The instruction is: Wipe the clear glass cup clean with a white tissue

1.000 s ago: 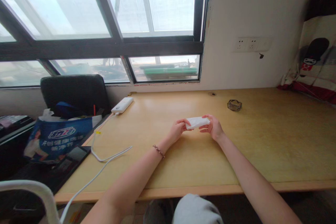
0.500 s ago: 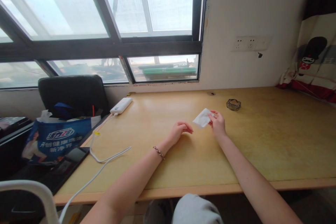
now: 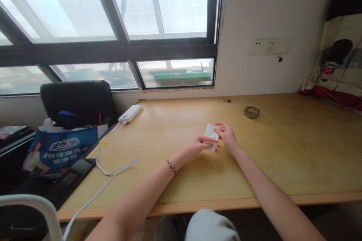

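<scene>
A folded white tissue point(image 3: 210, 132) is held above the table between both of my hands. My left hand point(image 3: 198, 146), with a braided bracelet point(image 3: 171, 167) on its wrist, grips the lower part, its fingers lying across the front. At the upper right edge, my right hand point(image 3: 227, 136) pinches the tissue between thumb and fingers. The tissue stands nearly upright, and part of it is hidden by the fingers. Beyond my right hand, a dark openwork ring-shaped object point(image 3: 251, 112) rests on the table.
The wooden table point(image 3: 283, 158) runs below the window point(image 3: 169, 3). A white power bank point(image 3: 130, 113) with a white cable point(image 3: 115, 173) lies at its left edge. A blue bag point(image 3: 65, 148) sits on a black chair point(image 3: 77, 99). Wall sockets point(image 3: 263, 46) are at the right.
My left hand has moved right and taken hold of the tissue's lower part. My right hand has shifted slightly left, turning the tissue more upright.
</scene>
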